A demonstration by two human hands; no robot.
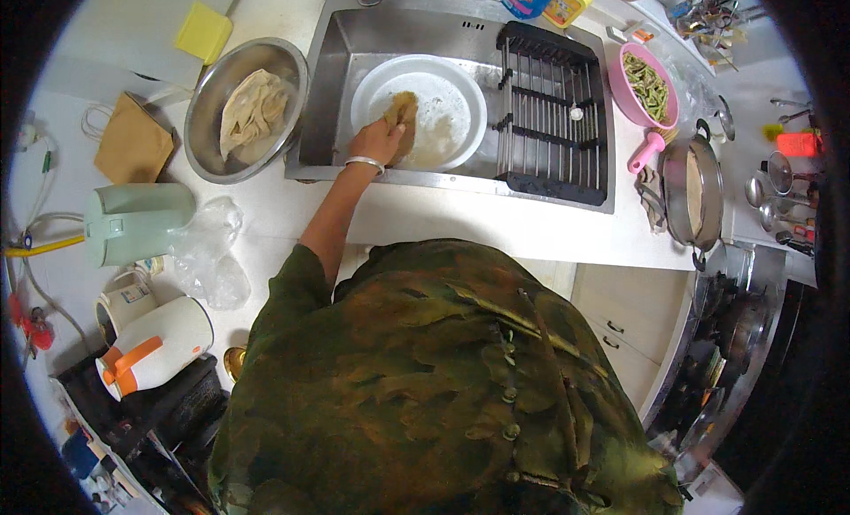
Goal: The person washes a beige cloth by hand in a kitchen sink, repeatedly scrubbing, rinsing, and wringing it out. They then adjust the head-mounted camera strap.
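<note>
My left hand [378,145], with a silver bangle at the wrist, grips a limp brown piece [404,110], which may be a cloth or a food. Its lower end hangs into a white round basin [475,110] of water, cloudy brown near the piece. The basin sits in a stainless steel sink [325,76]. Left of the sink, a tilted steel bowl [201,126] holds a folded beige sheet [252,110] in some liquid; its material is unclear. My right hand is out of view.
A black-and-steel drying rack [551,110] spans the sink's right side. Further right are a pink bowl [621,83] of green bean pieces [645,86], a pink-handled brush [647,153] and a two-handled pan [674,183]. A pale green pitcher [143,219] and a white-orange jug [166,342] stand left.
</note>
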